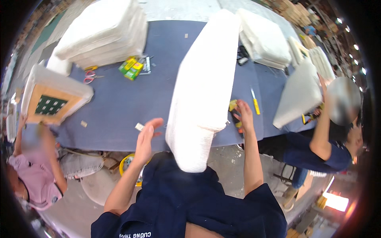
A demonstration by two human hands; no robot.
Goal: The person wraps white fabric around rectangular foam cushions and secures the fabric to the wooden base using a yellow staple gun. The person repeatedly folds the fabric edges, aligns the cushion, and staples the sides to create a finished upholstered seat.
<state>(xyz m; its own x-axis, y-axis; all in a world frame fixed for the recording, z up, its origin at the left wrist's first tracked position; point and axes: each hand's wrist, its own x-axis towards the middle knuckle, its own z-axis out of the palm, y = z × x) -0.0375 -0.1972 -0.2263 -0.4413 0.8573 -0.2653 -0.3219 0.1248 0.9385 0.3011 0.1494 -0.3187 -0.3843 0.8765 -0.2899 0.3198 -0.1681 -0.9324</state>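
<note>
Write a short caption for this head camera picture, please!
Left hand open beside a long white cushion on a blue table; right hand grips a yellow-black tool.

Upholstery workshop: padded cushions (pixel 104 31) (stacked), scissors (pixel 90 76), worktable (pixel 131 107).

So there's this long white padded cushion (pixel 204 85), covered in a slightly textured white fabric, lying lengthwise across the blue-grey table, running from the far side toward the near edge. Its near end is rounded and hangs off the table edge. Just right of it, near the table's front, sits a yellow and black stapler-type tool (pixel 235 113), mostly covered by the right hand gripping it, with only its yellow far end and dark body peeking out. It's right beside the cushion's right flank.
</note>
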